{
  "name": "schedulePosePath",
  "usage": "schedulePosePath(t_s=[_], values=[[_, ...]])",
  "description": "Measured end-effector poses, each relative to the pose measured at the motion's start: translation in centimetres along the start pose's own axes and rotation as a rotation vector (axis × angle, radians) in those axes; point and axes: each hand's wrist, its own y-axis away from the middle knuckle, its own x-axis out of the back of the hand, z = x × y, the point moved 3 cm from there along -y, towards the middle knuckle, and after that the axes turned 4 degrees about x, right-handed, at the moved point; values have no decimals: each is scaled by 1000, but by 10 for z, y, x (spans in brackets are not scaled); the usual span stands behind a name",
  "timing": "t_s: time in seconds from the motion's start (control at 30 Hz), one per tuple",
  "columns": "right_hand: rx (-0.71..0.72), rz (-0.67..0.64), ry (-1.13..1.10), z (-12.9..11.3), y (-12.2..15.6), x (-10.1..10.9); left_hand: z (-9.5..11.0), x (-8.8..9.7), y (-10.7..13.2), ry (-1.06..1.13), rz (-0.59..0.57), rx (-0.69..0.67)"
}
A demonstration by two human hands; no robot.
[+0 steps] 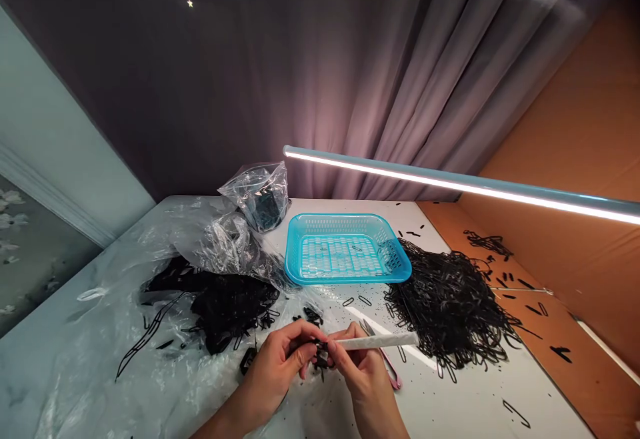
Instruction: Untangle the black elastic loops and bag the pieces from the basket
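- Left hand (273,372): fingers curled, thumb and forefinger closed in a pinch on a small black part (321,353); position, in front of the blue basket (345,281), on the wearer's side.
- Right hand (369,375): fingers bent, thumb and fingers pinching a white stick (387,341) near its inner end; position, in front of the basket, beside the left hand. The fingertips of both hands meet closely at the small black part; exact contact between stick and part cannot be told.
- Small black part: held in front of the basket, above the tabletop (480,402); its shape is partly hidden by the fingers.
- Pink-handled cutter (395,383): on the tabletop in front of the basket, partly covered by the right hand.
- Pile of black loops (450,305): right of the basket, at its near corner.
- Black heap (230,305): left of the basket and nearer the wearer, on clear plastic sheeting (125,359).
- Clear bag (253,185): behind the basket's left end, dark contents inside.
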Motion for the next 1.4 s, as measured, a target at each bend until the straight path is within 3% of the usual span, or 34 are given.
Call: schedulePosePath(t_s=[0.13,0.27,0.5,0.63,0.77,1.4], values=[[-28,55,-7,5,1,6,-6,4,-2,154,121,79],[-59,138,-85,12,3,13,-11,8,-3,99,179,92],[-152,88,-335,3,2,13,-10,10,1,-145,-57,195],[-167,-51,-214,-8,3,15,3,12,4,-316,1,202],[-88,-157,-10,-15,2,12,9,11,4,-227,39,184],[-73,-44,12,-15,-1,2,8,9,4,-126,102,91]])
